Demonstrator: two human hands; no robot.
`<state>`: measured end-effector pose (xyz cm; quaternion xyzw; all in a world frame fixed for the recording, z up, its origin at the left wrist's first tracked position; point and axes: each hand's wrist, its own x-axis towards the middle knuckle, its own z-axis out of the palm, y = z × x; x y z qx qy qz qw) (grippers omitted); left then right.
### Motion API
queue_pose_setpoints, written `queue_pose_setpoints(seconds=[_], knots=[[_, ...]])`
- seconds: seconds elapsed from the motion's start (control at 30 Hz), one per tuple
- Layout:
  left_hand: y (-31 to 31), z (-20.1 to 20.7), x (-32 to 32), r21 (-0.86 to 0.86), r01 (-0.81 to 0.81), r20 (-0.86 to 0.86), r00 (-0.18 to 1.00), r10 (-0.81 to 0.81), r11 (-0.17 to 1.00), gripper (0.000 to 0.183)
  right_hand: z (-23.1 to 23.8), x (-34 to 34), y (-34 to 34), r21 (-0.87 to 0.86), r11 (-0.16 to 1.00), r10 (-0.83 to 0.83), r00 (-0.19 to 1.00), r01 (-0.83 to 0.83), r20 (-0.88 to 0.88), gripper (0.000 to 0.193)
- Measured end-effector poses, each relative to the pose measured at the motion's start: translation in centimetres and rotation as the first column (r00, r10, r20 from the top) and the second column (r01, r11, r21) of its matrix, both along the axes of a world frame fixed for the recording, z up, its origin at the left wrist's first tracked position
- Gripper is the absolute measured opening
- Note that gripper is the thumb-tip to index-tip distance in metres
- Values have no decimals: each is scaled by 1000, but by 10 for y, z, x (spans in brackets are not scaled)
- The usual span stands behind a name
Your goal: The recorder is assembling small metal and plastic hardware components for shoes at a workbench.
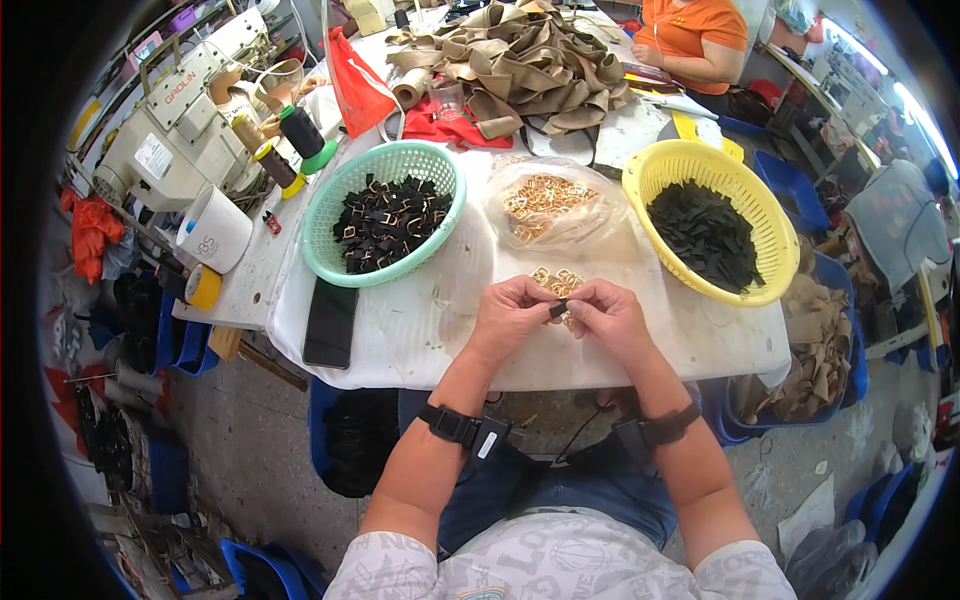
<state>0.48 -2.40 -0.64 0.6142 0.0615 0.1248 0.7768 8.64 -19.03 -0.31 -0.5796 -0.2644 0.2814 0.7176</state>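
Note:
My left hand and my right hand meet over the near part of the white table. Both pinch a short black strip between thumbs and fingertips. Just beyond the fingers lies a small pile of gold metal rings; whether one is threaded on the strip is hidden. Behind it, an open clear plastic bag holds many more gold rings. To the left, a mint-green basket contains black strips fitted with gold rings. A yellow basket on the right holds plain black strips.
A dark phone lies below the green basket. Farther left stand thread spools, a white bin and a sewing machine. Brown fabric pieces are heaped at the back, near a person in orange.

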Motion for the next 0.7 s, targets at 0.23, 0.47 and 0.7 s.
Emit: queue_pose_setpoints(seconds=[0.23, 0.47, 0.7], knots=[[1, -2, 1, 15, 68, -25, 997, -67, 998, 10, 1, -6, 0, -105, 990, -78, 989, 91, 126, 4], [1, 1, 2, -19, 74, -4, 997, -75, 997, 19, 1, -7, -1, -49, 994, -91, 993, 95, 77, 7], [2, -5, 0, 65, 8, 48, 999, -11, 998, 13, -1, -7, 1, -26, 991, -130, 984, 134, 118, 6]])
